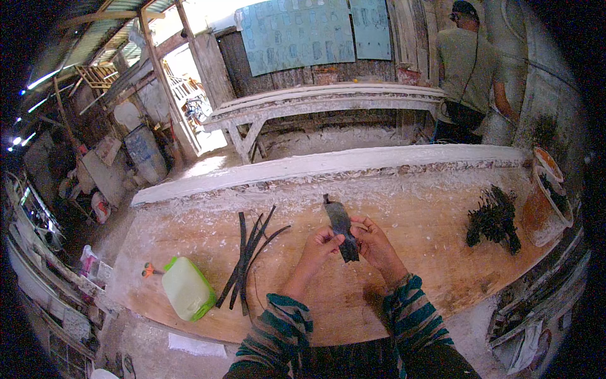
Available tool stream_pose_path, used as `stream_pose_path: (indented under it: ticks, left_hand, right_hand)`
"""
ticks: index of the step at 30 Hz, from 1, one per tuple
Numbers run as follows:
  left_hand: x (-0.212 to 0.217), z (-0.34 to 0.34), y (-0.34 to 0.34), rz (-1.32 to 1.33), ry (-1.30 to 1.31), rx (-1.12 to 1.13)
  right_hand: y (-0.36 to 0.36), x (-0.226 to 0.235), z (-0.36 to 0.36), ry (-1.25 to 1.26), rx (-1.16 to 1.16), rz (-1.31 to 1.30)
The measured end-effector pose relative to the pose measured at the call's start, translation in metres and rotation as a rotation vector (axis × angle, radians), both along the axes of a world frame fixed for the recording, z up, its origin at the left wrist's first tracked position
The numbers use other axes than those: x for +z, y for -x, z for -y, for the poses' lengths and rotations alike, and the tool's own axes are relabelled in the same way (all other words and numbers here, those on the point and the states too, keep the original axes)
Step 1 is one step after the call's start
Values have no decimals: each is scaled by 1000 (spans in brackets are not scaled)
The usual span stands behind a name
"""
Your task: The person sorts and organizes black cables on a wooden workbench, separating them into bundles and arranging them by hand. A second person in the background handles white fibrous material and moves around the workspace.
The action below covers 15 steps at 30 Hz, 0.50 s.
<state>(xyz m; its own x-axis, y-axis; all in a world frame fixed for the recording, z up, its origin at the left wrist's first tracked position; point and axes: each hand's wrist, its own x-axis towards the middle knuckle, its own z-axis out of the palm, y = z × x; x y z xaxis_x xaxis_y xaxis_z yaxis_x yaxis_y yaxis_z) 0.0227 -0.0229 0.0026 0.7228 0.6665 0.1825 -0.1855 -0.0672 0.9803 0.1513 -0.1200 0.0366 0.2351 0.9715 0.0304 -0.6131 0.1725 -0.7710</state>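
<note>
Striped sleeves (281,321) rise from the lower edge to the left hand (319,246) and right hand (375,245), both pinching a black strip (339,218) near the frame's centre. Thin and flat, it runs steeply, its narrow tip pointing up and slightly left. Fingers hold opposite edges below its middle, above the white-flecked wooden table (429,252).

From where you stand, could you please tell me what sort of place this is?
Probably a simple workshop: a dusty wooden worktable, a white-crusted bench behind it, and a corrugated roof.
</note>
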Motion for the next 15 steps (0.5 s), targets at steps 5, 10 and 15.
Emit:
stream_pose_path:
  ticks: [5, 10, 15]
  left_hand:
    - [5, 15, 1, -192, -32, -183]
    - [-1, 8, 2, -63, 279, -19]
    - [10, 6, 1, -21, 393, 211]
  right_hand:
    - [-6, -7, -4, -1, 12, -18]
    - [-6, -8, -5, 78, 24, 133]
    - [2, -11, 0, 152, 158, 455]
